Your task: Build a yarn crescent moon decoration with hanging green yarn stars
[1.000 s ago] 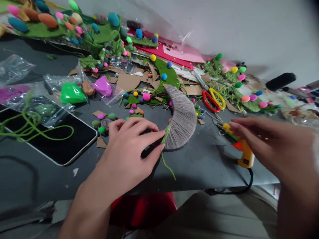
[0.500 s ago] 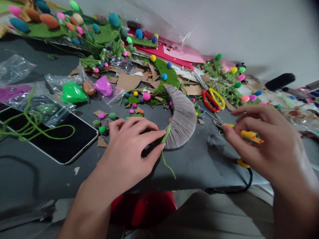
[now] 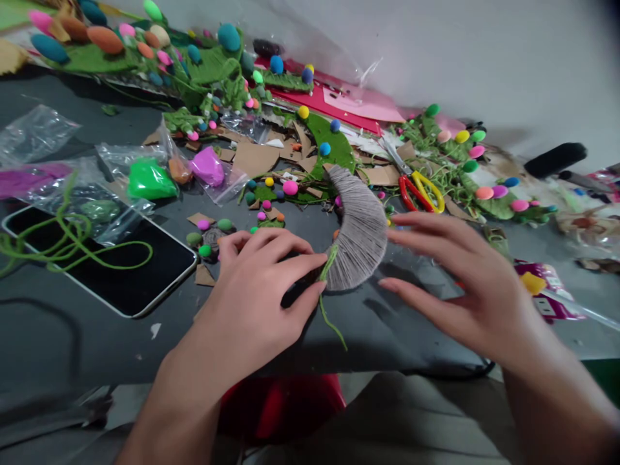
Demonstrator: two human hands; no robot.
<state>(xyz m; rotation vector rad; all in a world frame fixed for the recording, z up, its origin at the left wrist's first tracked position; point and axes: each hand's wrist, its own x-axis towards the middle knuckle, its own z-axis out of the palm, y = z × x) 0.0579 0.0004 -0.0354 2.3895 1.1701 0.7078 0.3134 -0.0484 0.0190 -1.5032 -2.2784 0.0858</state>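
Observation:
A crescent-shaped piece wrapped in grey yarn (image 3: 361,236) lies in front of me, curving up and away. My left hand (image 3: 261,294) pinches its near left end between thumb and fingers. There a strand of green yarn (image 3: 334,326) lies over the grey wrapping, its loose tail trailing toward the table edge. To the right, my right hand (image 3: 465,290) is open and empty, fingers spread close to the crescent's outer edge. Behind that hand, part of a yellow glue gun (image 3: 533,283) shows with a clear glue stick (image 3: 581,309); the rest is hidden.
Red-and-yellow scissors (image 3: 421,192) lie beyond my right hand. On the left are a phone (image 3: 145,278) with tangled green yarn (image 3: 72,236) and a bag of green clay (image 3: 152,179). Cardboard scraps (image 3: 256,157) and green pieces with colourful balls fill the back.
My right hand has let go of the yellow glue gun and moved left toward the crescent, its fingers opening. My left hand keeps its pinch; the view has shifted slightly.

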